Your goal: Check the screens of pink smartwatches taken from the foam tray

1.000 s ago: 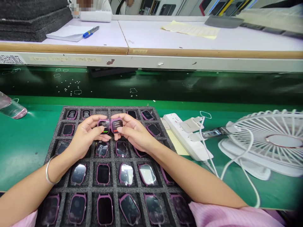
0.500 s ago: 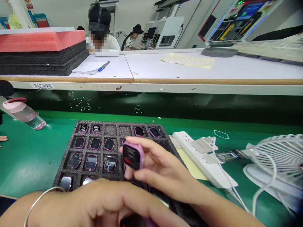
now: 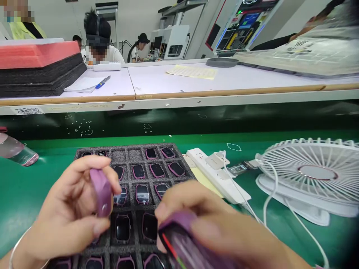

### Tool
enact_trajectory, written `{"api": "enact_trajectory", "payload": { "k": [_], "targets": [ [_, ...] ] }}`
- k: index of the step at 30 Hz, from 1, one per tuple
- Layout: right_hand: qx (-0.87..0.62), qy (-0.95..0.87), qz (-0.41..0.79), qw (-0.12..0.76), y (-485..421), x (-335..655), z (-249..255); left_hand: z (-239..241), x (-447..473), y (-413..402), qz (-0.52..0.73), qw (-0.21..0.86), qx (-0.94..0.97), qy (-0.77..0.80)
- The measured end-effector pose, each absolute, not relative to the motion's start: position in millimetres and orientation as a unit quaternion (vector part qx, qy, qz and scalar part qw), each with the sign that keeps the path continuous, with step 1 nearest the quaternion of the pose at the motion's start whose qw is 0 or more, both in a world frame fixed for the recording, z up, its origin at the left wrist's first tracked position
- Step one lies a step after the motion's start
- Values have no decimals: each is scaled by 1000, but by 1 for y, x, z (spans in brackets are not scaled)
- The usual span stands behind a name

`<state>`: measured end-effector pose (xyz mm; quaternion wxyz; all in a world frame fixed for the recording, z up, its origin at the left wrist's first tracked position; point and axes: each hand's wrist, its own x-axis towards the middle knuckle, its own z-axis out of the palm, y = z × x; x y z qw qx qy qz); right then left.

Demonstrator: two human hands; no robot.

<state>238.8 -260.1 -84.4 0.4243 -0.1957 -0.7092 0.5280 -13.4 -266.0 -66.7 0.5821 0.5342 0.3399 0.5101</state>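
Observation:
My left hand [image 3: 64,213], with a thin bangle at the wrist, pinches a purple smartwatch case [image 3: 101,194] between thumb and fingers. That watch is turned edge-on, so its screen is hidden from me. My right hand [image 3: 224,220] grips another purple smartwatch [image 3: 179,243] low in the view; it is blurred, and red and green show on its dark screen. Under both hands lies a grey foam tray [image 3: 119,155] with square pockets, most of them holding purple smartwatches like the one at the centre [image 3: 122,227]. Two pockets in the back row are bare foam.
Right of the tray are a white power strip [image 3: 218,175] with plugs and cables, and a white fan [image 3: 316,175]. A bottle [image 3: 18,151] lies tilted at left. Behind runs a raised shelf [image 3: 168,84] with foam sheets [image 3: 36,71], paper and a pen. Several people are beyond.
My left hand has risen from the bottom and moved left with its watch. My right hand has come down and right, nearer the camera, still holding its watch. The view has shifted right.

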Motion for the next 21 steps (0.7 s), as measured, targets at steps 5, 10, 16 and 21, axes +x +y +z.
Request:
{"api": "enact_trajectory", "payload": {
  "k": [5,10,16,21],
  "targets": [
    [-166,-486,701,494,-208,215,-99,-91,7,-226,541,538,491,420],
    [-253,-342,790,441,-169,197,-139,-126,9,-199,524,515,477,482],
    [-270,-341,787,438,-164,197,-158,-141,8,-197,509,558,460,467],
    [-268,-378,768,442,-167,199,-157,-138,9,-203,504,585,435,463]
  ]
}}
